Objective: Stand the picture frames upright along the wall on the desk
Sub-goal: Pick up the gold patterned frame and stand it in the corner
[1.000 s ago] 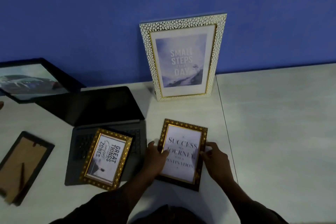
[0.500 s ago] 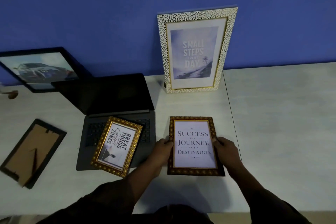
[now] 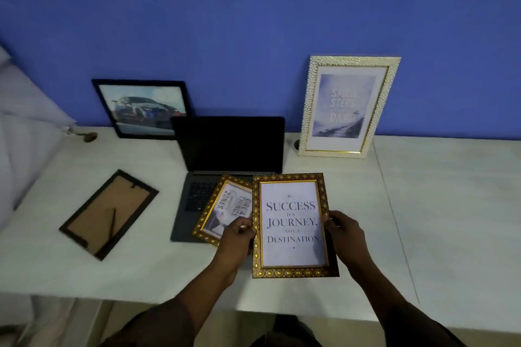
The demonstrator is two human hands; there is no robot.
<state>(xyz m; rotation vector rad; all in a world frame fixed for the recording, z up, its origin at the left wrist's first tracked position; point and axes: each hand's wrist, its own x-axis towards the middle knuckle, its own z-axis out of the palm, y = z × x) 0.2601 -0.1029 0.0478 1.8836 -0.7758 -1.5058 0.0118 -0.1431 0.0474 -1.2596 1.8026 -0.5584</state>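
Note:
I hold a dark, gold-trimmed frame reading "Success is a journey" [image 3: 291, 222] lifted off the white desk [image 3: 451, 205], its face toward me. My left hand [image 3: 235, 239] grips its left edge and my right hand [image 3: 342, 236] its right edge. A second gold frame [image 3: 222, 210] lies flat on the laptop keyboard, partly behind the held one. A black frame [image 3: 108, 214] lies face down at the left. A white pebbled frame [image 3: 348, 107] and a black car-picture frame [image 3: 142, 108] stand against the blue wall [image 3: 253, 22].
An open laptop [image 3: 231, 144] with a dark screen sits mid-desk between the two standing frames. A small brown object [image 3: 90, 136] lies at the back left. Pale fabric [image 3: 22, 127] borders the desk's left side. A seam [image 3: 394, 220] runs across the desk's right part.
Both hands have raised the "Success" frame off the desk and tilted it up toward me; it now overlaps the gold frame on the laptop. The camera view has pulled back and shifted.

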